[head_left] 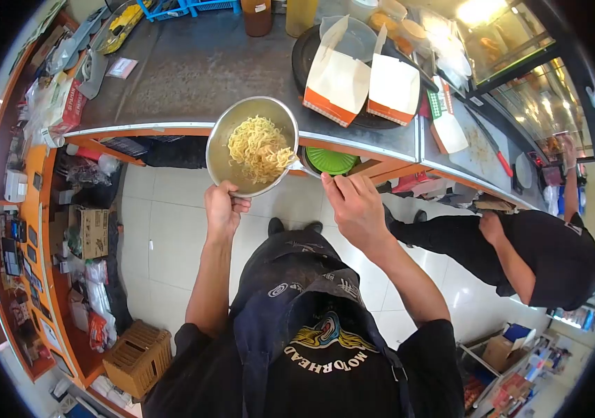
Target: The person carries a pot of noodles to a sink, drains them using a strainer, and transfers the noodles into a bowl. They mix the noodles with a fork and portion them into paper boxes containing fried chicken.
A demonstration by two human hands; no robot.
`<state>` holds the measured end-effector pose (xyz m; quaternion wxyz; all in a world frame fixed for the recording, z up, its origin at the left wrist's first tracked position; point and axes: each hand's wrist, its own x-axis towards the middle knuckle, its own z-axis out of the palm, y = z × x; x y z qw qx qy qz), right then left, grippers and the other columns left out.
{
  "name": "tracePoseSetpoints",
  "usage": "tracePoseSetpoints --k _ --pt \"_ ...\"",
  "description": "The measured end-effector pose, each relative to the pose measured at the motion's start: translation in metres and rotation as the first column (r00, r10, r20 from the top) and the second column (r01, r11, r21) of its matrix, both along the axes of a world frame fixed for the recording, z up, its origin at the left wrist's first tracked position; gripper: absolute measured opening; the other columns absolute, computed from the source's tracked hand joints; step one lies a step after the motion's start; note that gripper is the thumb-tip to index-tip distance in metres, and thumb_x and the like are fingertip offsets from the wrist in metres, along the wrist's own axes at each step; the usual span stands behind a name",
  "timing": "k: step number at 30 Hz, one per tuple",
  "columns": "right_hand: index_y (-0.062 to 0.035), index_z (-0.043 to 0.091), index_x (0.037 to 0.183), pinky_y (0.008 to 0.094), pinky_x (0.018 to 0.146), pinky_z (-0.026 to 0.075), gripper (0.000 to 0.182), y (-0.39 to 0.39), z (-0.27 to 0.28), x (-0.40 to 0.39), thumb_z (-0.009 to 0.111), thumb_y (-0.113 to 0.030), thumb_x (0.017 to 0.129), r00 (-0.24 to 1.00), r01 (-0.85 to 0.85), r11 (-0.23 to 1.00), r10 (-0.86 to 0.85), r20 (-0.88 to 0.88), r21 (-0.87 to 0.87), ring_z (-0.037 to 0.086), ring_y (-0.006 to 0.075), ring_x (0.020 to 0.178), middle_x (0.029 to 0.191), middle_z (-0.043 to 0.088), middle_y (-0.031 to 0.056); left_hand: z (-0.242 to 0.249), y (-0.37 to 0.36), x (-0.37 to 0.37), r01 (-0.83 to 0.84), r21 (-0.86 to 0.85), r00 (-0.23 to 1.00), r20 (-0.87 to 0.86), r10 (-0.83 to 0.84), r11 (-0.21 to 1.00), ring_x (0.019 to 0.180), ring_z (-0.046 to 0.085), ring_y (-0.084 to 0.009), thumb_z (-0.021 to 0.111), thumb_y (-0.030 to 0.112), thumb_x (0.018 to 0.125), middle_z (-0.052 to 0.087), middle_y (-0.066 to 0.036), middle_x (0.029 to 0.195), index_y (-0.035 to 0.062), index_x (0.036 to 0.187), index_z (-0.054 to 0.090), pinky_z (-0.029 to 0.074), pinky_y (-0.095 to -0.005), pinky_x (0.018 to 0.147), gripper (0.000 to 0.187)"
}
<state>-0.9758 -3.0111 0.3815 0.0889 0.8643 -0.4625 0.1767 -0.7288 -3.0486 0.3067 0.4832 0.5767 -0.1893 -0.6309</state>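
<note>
A metal bowl [216,161] with yellow noodles [254,143] is tilted in front of me at the counter's edge. My left hand [225,209] grips its near rim, thumb over the edge and fingers curled beneath. My right hand [357,209] is closed around the handle of a slim metal utensil [301,166]. Its head reaches over the bowl's right rim into the noodles and is hidden among them. Two open white-and-orange takeaway boxes [338,82] stand on a dark round tray [302,52] beyond my right hand.
A dark counter [165,76] runs across the front, with sauce bottles [257,17] at its back. Under it shows a green lid [331,161]. To the right are a glass display case [520,49], tongs with a red handle [504,163] and another person [548,258]. Shelves [41,244] stand left.
</note>
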Motion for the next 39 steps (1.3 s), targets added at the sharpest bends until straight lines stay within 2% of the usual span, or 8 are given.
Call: tracePoseSetpoints --k 10,18,21,26,30,34,35,39 --pt "0.0041 0.059 0.105 0.0329 0.072 0.042 0.036 -0.04 0.001 0.003 0.055 -0.001 0.07 0.981 0.0 0.988 -0.03 0.192 0.157 0.05 0.0233 0.08 0.086 0.052 0.0084 -0.001 -0.025 0.03 -0.16 0.076 0.987 0.031 0.158 0.984 0.041 0.055 -0.0195 0.043 0.007 0.077 0.057 -0.017 0.059 -0.0133 0.087 0.047 0.046 -0.0244 0.035 0.023" --pt "0.0063 0.058 0.103 0.0309 0.071 0.043 0.032 -0.114 -0.01 0.069 0.054 0.001 0.071 0.96 -0.028 0.996 0.004 0.281 0.083 0.051 0.0221 0.079 0.087 0.052 0.0088 -0.006 -0.101 0.069 -0.104 0.083 0.994 -0.026 0.106 0.991 0.039 0.055 -0.02 0.045 0.007 0.076 0.057 -0.017 0.058 -0.0126 0.087 0.048 0.046 -0.025 0.034 0.023" --pt "0.0051 0.059 0.104 0.0315 0.068 0.044 0.037 -0.134 0.009 0.071 0.057 0.003 0.067 0.974 0.093 0.988 -0.116 0.195 0.124 0.051 0.023 0.077 0.087 0.052 0.0092 -0.017 -0.152 0.095 -0.11 0.104 0.987 -0.105 0.121 0.989 0.039 0.055 -0.0206 0.045 0.007 0.076 0.059 -0.019 0.06 -0.0127 0.089 0.049 0.047 -0.0258 0.034 0.024" --pt "-0.0035 0.061 0.09 0.0317 0.053 0.043 0.026 -0.177 0.034 0.118 0.061 0.002 0.064 0.922 0.278 0.956 -0.293 0.254 0.094 0.052 0.0195 0.062 0.068 0.049 0.0047 -0.001 -0.201 0.12 0.057 -0.012 0.986 0.16 -0.054 0.998 0.039 0.057 -0.0223 0.043 0.007 0.077 0.058 -0.019 0.06 -0.0133 0.09 0.05 0.048 -0.0292 0.033 0.025" --pt "-0.0084 0.063 0.072 0.0339 0.047 0.047 0.006 -0.23 -0.028 0.184 0.058 -0.009 0.07 0.968 0.252 0.933 -0.246 -0.056 0.258 0.059 0.0225 0.055 0.063 0.054 0.0062 -0.014 -0.219 0.117 0.177 0.011 0.966 0.19 -0.176 0.984 0.04 0.057 -0.0236 0.04 0.004 0.078 0.058 -0.02 0.062 -0.0102 0.094 0.049 0.047 -0.0303 0.031 0.023" --pt "-0.0077 0.065 0.064 0.0371 0.049 0.05 0.011 -0.271 -0.034 0.177 0.058 -0.012 0.071 0.87 0.484 0.797 -0.397 -0.292 0.36 0.064 0.0256 0.056 0.067 0.063 0.0113 -0.017 -0.223 0.12 0.234 -0.001 0.959 0.166 -0.23 0.972 0.04 0.057 -0.0224 0.038 0.003 0.081 0.058 -0.02 0.063 -0.0078 0.1 0.047 0.047 -0.0302 0.032 0.024" --pt "-0.0077 0.065 0.064 0.0371 0.049 0.05 0.011 -0.269 -0.036 0.173 0.058 -0.012 0.071 0.87 0.483 0.794 -0.39 -0.301 0.37 0.064 0.0256 0.056 0.067 0.063 0.0113 -0.016 -0.223 0.123 0.292 -0.027 0.942 0.183 -0.283 0.956 0.041 0.057 -0.0213 0.037 0.002 0.082 0.059 -0.019 0.064 -0.0085 0.113 0.043 0.047 -0.0297 0.033 0.033" --pt "-0.0046 0.065 0.064 0.0404 0.05 0.05 0.015 -0.256 -0.067 0.183 0.057 -0.012 0.074 0.899 0.43 0.8 -0.424 -0.111 0.419 0.063 0.0311 0.055 0.064 0.062 0.0162 0.002 -0.226 0.123 0.434 -0.036 0.865 0.296 -0.405 0.9 0.042 0.058 -0.0195 0.04 0.001 0.082 0.061 -0.017 0.068 -0.0001 0.138 0.022 0.05 -0.0297 0.037 0.059"
